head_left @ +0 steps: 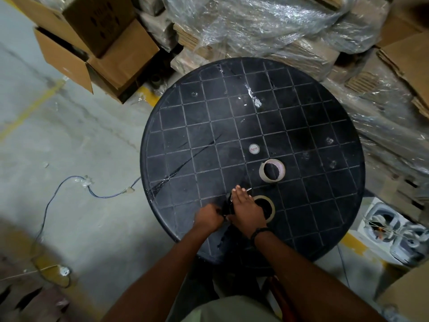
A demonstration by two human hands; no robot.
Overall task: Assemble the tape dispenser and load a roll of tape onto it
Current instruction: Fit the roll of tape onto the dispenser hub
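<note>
On the round black table (232, 126) both my hands close around a black tape dispenser (227, 208), mostly hidden between them. My left hand (209, 218) grips its near left side. My right hand (246, 211) covers it from above, fingers stretched forward. A brown tape roll (272, 206) lies flat just right of my right hand, partly hidden by it. A second roll, nearly a bare core (272, 171), lies a little farther away.
A small white round cap (254, 149) sits near the table's middle. Scraps of clear tape (254, 98) stick to the far half. Open cardboard boxes (92, 49) stand at the left, plastic-wrapped stacks (267, 26) behind. A cable (69, 182) runs across the floor.
</note>
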